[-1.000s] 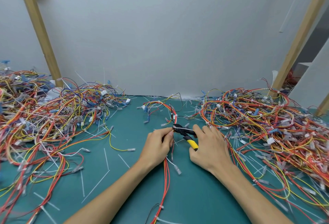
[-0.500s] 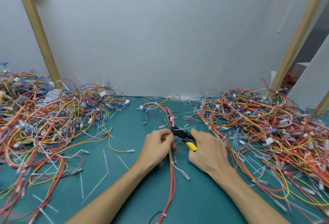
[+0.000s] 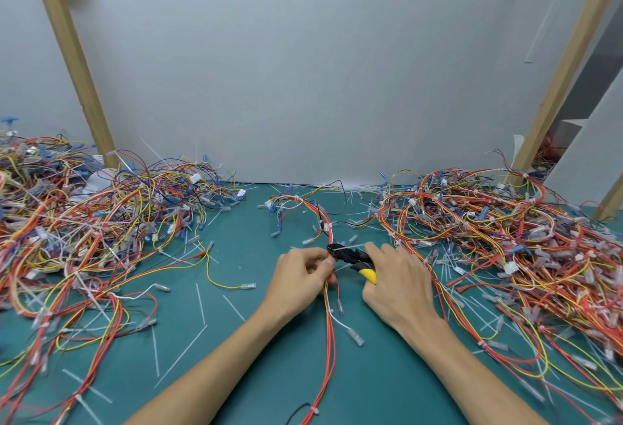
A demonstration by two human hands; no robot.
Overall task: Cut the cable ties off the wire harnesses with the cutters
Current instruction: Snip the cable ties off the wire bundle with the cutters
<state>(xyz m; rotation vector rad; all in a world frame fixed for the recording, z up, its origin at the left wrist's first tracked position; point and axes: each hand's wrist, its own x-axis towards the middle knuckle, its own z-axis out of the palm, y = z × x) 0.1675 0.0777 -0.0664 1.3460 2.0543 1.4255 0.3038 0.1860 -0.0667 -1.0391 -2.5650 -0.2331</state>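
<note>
A red, orange and white wire harness (image 3: 329, 333) runs up the middle of the green mat (image 3: 256, 367) and curves away at the top. My left hand (image 3: 298, 281) pinches this harness between thumb and fingers. My right hand (image 3: 399, 284) grips the cutters (image 3: 352, 257), which have a black head and yellow handles. The cutter jaws sit against the harness just above my left thumb. A white cable tie (image 3: 328, 225) wraps the harness a little farther up.
A large tangle of harnesses (image 3: 84, 242) fills the left side, and another pile (image 3: 505, 249) covers the right. Cut white tie strips (image 3: 200, 303) lie scattered on the mat. A white wall and two slanted wooden posts (image 3: 76, 60) stand behind.
The harness has slid a little under my hands, its loose white connector end moving right and toward me. Both hands and the cutters stay at the same spot on the harness.
</note>
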